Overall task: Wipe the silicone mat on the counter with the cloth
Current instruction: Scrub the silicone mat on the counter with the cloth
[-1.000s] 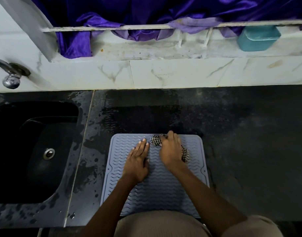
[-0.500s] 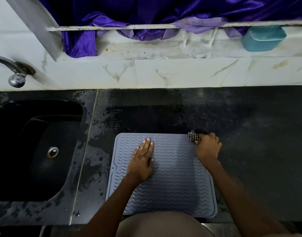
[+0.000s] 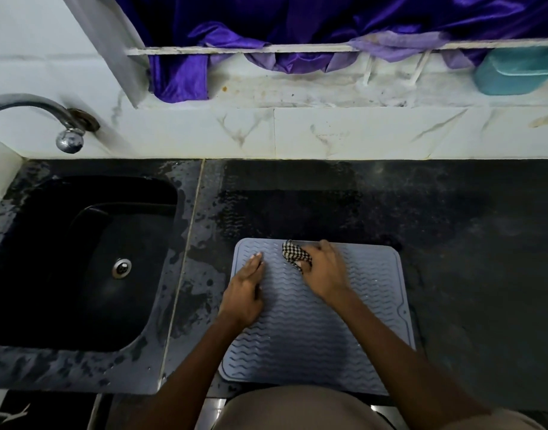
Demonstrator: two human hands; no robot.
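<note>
The person's left hand [image 3: 246, 293] lies flat on the silicone mat [image 3: 322, 333], fingers straight and together, pressing down its left part. The right hand [image 3: 323, 270] curls its fingers round a bunched checked cloth [image 3: 294, 253], black and white, and holds it against the mat near the far edge, just right of the left fingertips.

The likely trouble is the mat sliding. The dark stone counter [image 3: 468, 259] shows wet patches around it, and a hard stroke could drag the mat along if the flat hand eases off. The near edge of the mat sits at the counter's front lip, so a pull toward the body might push it over. The cloth is a small wad, so strokes could miss the grooves or leave strips unwiped, and the part under the left hand cannot be reached until that hand shifts.

The mat is blue-grey, rectangular with rounded corners and a raised rim, and covered in wavy ridges. It lies flat on the counter, right of a black sink [image 3: 80, 259] with a metal drain.

Farther off, a chrome tap [image 3: 49, 119] juts from the marble-look wall, purple fabric [image 3: 282, 26] hangs over a ledge, and a teal container [image 3: 514, 72] stands at the right.
</note>
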